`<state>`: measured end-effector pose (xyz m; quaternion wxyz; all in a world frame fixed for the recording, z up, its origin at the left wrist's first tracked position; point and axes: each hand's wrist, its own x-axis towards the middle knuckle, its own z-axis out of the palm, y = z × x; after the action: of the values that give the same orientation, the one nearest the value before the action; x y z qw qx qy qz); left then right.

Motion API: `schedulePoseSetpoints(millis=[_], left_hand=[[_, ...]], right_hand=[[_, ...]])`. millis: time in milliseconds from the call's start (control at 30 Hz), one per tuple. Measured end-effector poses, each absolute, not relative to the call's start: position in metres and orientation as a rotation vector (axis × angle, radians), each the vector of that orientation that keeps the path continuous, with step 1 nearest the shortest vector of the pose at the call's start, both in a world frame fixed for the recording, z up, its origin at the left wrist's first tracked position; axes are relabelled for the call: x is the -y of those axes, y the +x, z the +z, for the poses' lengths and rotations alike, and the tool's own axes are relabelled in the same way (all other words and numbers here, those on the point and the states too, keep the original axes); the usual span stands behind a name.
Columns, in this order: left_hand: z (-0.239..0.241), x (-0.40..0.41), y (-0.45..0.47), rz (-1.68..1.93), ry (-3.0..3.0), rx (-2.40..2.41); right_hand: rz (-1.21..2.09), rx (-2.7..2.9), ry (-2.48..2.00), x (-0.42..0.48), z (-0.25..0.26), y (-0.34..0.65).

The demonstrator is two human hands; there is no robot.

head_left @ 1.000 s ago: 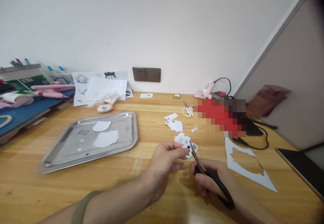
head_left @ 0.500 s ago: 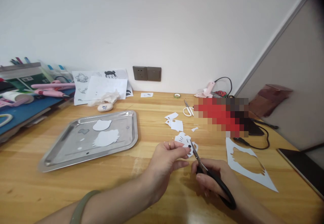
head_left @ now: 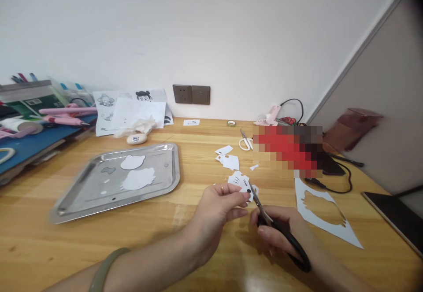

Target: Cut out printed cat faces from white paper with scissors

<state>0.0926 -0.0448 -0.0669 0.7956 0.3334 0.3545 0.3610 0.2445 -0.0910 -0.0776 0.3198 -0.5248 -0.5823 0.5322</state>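
Between thumb and fingers, my left hand (head_left: 220, 206) pinches a small white paper piece (head_left: 238, 181) printed with black lines and a black dot. My right hand (head_left: 280, 226) grips black-handled scissors (head_left: 291, 243), whose blades point away from me and lie against the right edge of that paper. Just beyond the hands are white paper scraps (head_left: 230, 162) on the wooden table. To the left, a metal tray (head_left: 82, 210) carries a cat-head-shaped cutout (head_left: 132, 162), a larger white cutout with a jagged edge (head_left: 138, 179) and a few small pieces.
White-handled scissors (head_left: 245, 143), a tape roll (head_left: 231, 123) and a pink glue gun (head_left: 272, 115) lie toward the wall. At right are a blurred-out red object (head_left: 284, 144) and a paper sheet with a cut-out hole (head_left: 302, 204). Printed sheets (head_left: 139, 111) stand at the back left.
The scissors and my right hand have shifted slightly right against the paper. The paper has turned a little, showing more of its printed lines. My left hand keeps its pinch.
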Motion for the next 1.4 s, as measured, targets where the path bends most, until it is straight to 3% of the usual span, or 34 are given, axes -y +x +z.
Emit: schedulePoseSetpoints(millis=[1400], left_hand=[[-0.055,0.039,0.090,0.704,0.797,-0.852]], right_hand=[[1.403,1.510,-1.490,0.094,-0.063,0.247]])
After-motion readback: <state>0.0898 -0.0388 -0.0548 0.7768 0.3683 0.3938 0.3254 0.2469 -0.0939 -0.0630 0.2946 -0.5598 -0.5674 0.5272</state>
